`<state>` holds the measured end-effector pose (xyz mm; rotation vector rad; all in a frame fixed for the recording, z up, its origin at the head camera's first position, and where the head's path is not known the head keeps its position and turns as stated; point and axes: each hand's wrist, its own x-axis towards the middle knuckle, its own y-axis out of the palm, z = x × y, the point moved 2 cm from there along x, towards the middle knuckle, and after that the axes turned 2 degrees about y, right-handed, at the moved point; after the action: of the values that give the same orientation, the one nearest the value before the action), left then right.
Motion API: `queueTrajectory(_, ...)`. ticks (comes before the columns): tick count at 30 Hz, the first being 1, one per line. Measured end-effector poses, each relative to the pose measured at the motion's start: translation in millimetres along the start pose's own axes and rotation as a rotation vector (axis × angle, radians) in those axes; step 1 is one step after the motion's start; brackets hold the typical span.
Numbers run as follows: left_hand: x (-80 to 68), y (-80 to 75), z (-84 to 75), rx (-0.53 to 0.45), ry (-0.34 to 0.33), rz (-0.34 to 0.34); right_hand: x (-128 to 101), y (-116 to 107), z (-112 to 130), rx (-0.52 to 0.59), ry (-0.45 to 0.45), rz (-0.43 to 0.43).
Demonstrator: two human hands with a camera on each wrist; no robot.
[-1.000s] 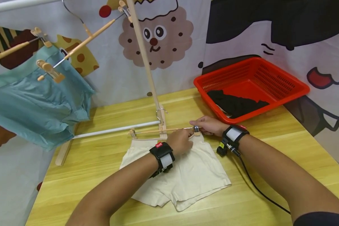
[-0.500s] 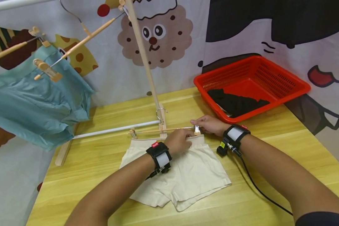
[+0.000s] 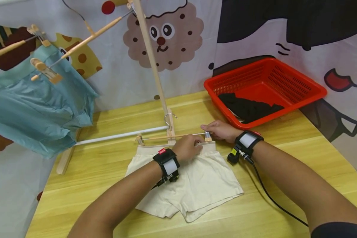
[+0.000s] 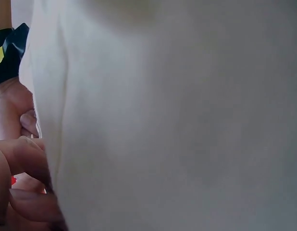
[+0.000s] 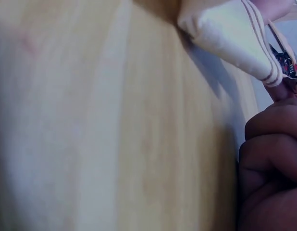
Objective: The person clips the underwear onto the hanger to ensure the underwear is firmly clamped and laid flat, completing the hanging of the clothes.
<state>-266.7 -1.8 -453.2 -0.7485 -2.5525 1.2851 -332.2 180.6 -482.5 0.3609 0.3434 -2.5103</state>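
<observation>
Cream shorts [image 3: 208, 185] lie spread on the table with the waistband toward the back. A clip hanger [image 3: 157, 138] lies along that waistband, its left clip [image 3: 139, 139] at the left end. My left hand [image 3: 188, 147] holds the waistband right of its middle; in the left wrist view its curled fingers [image 4: 28, 159] show at the cloth's edge. At the right end, my right hand [image 3: 223, 131] pinches the hanger's right clip [image 3: 208, 137], whose tip overlaps the waistband. In the right wrist view, the striped waistband [image 5: 261, 43] reaches my curled fingers [image 5: 276, 154].
A red basket [image 3: 300, 107] with dark cloth [image 3: 247, 107] inside stands at the back right. Teal shorts [image 3: 47, 99] hang at the left near another clip hanger [image 3: 92, 38]. Behind the cream shorts are a wooden upright [image 3: 151, 53] and a white rod [image 3: 122, 135].
My left hand has shifted slightly left along the waistband. The waistband's right end, bunched before, now runs straight under the right clip. My right hand has stayed at the clip.
</observation>
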Motion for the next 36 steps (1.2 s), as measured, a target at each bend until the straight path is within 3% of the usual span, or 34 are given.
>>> queueTrajectory(8,-0.6,-1.0,0.9,-0.049,0.014,0.018,-1,-1,2,-0.015,-0.025,0.015)
queueTrajectory(20,1.5,-3.5,2.7,-0.088,-0.021,-0.054,1,-2,3,-0.01,-0.019,0.031)
queueTrajectory(30,1.7,-1.7,4.6,-0.067,-0.041,-0.04,1,2,1,-0.044,-0.008,0.043)
queueTrajectory(36,-14.0,-15.7,1.7,-0.015,-0.031,-0.02,-5,2,2,-0.092,0.021,0.005)
